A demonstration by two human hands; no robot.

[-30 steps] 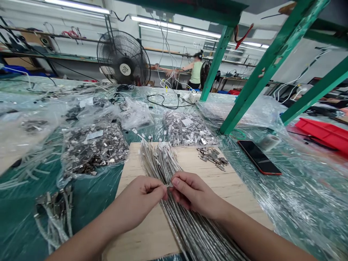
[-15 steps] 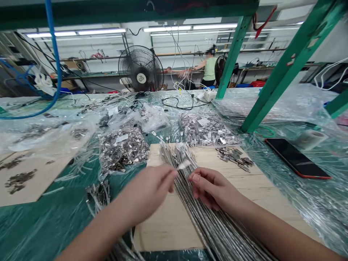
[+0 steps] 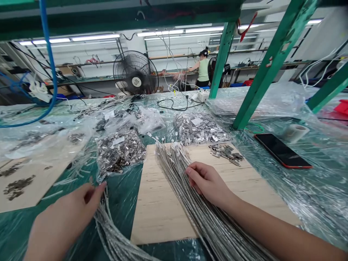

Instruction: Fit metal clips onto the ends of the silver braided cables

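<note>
A thick bundle of thin, grey, braided-looking cables (image 3: 187, 188) with pale tips runs from the middle of a wooden board toward me. My right hand (image 3: 208, 181) lies over the bundle's right side, thumb and forefinger pressed together with the other fingers curled. What its fingertips hold, if anything, is hidden. At lower left, my left hand (image 3: 66, 215) pinches at the upper end of a smaller cable bundle (image 3: 114, 233). That hand covers most of the small bundle's ends.
Under the big bundle lies the wooden board (image 3: 154, 217), with loose metal pieces (image 3: 227, 154) at its upper right. Bags of small metal parts (image 3: 119, 150) stand behind. A phone (image 3: 282, 150) rests at right beside a green post (image 3: 261, 76). A person (image 3: 202, 69) works beyond a fan (image 3: 136, 74).
My left hand has moved from the big bundle, where it held a white-ended piece, down and left to the smaller bundle. The right hand stays by the big bundle, its fingers more closed. The view has shifted slightly.
</note>
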